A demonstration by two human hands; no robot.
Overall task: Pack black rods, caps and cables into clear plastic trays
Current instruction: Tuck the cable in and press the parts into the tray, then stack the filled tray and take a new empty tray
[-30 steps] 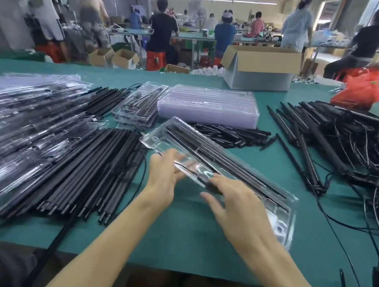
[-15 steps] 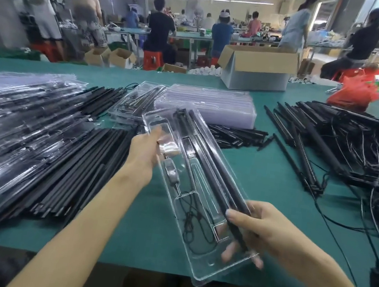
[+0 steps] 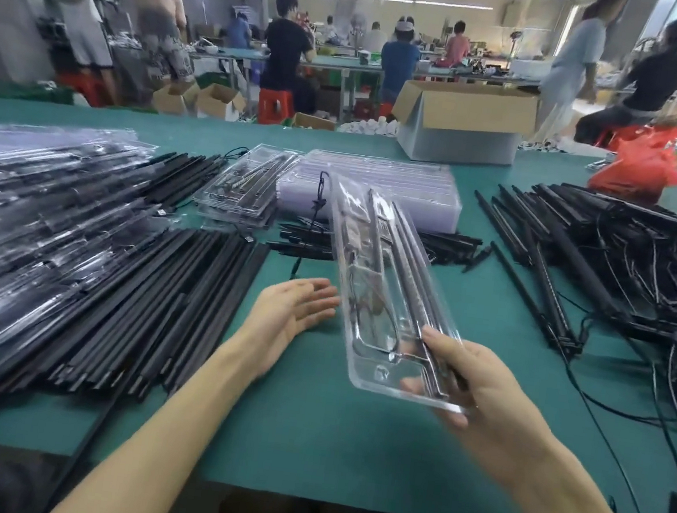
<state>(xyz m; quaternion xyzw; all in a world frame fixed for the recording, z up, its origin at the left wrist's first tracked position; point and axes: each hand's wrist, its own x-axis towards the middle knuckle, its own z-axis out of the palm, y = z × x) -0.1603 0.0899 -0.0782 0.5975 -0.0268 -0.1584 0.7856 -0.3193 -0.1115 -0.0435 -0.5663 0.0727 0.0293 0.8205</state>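
Note:
A long clear plastic tray (image 3: 373, 269) holding black rods and a coiled cable is lifted above the green table, its far end tilted up and away. My right hand (image 3: 477, 399) grips its near end, thumb on top and fingers beneath. My left hand (image 3: 292, 315) hovers just left of the tray, palm up and fingers relaxed, holding nothing. A row of loose black rods (image 3: 140, 307) lies at the left. A stack of clear trays (image 3: 380, 188) sits beyond.
Filled trays (image 3: 35, 190) pile up at far left, and two more (image 3: 242, 192) lie behind the rods. Tangled black rods and cables (image 3: 628, 268) cover the right side. A cardboard box (image 3: 461, 126) and red bag (image 3: 637, 166) stand at the table's far edge. People work behind.
My left hand has let go of the tray and dropped back, palm up. The right hand alone now holds the tray, raised higher and further right.

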